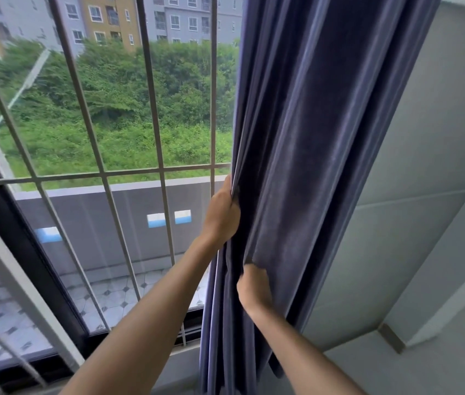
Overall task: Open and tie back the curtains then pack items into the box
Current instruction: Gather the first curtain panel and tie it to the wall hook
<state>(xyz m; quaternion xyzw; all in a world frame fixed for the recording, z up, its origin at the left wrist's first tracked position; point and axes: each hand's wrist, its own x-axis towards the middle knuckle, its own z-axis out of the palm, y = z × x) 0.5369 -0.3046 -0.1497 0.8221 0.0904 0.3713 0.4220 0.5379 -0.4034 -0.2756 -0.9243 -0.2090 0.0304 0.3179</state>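
1. Here we face a window (pixel 128 132) with a metal grille (pixel 157 129) across it; a grey wall (pixel 424 172) runs off to the right.
2. Between window and wall hangs the blue curtain (pixel 319 124), already bunched into deep folds at the right side of the glass, so most of the pane is uncovered.
3. We judge the step in hand to be the first one: opening this curtain is nearly finished, and gathering it for tying has begun. No tie-back, box or items to pack are in view.
4. Our left hand (pixel 221 215) sits higher, on the curtain's window-side edge, its fingers curled round that edge with the fabric pressed into the palm.
5. Our right hand (pixel 254 289) sits lower, closed in a fist-like pinch on a fold at the front of the bundle; how much cloth it holds we cannot tell, since the fingers are buried in the folds.
6. Next, we think, the bundle must be squeezed tight with both hands and kept together by one while the other finds a tie or hook, probably on the wall side.
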